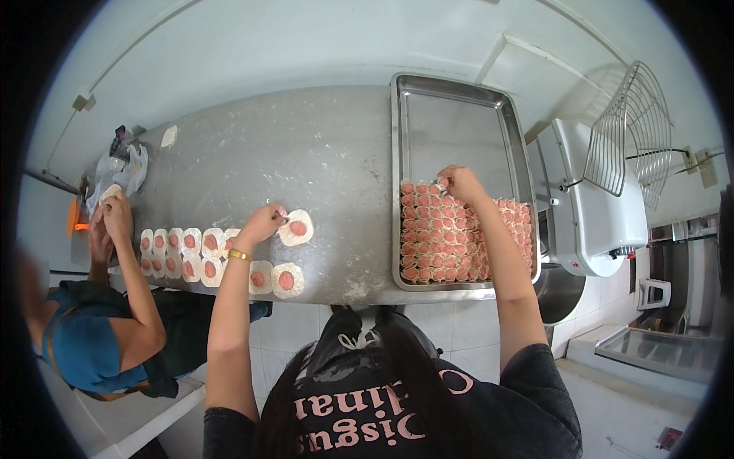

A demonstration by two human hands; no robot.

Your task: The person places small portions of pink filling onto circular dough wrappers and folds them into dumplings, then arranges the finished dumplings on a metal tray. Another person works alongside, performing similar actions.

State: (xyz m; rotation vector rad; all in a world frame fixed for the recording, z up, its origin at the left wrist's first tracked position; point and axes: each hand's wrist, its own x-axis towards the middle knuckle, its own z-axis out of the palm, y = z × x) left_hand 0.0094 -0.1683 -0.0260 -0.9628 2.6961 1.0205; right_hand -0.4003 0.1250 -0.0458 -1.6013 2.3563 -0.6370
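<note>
My left hand [264,222] reaches over the grey counter and touches a round dough wrapper with pink filling [296,228]. Two more filled wrappers [277,278] lie just below it. My right hand [459,182] is over the metal tray [459,99] and pinches a folded dumpling at the top of the packed rows of dumplings [451,245]. A gold bracelet sits on my left wrist.
To the left, another person in a blue top works a wrapper in both hands [111,210], beside rows of filled wrappers [180,252]. A plastic bag [122,168] lies at the counter's far left. A white mixer with a wire guard [612,183] stands to the right.
</note>
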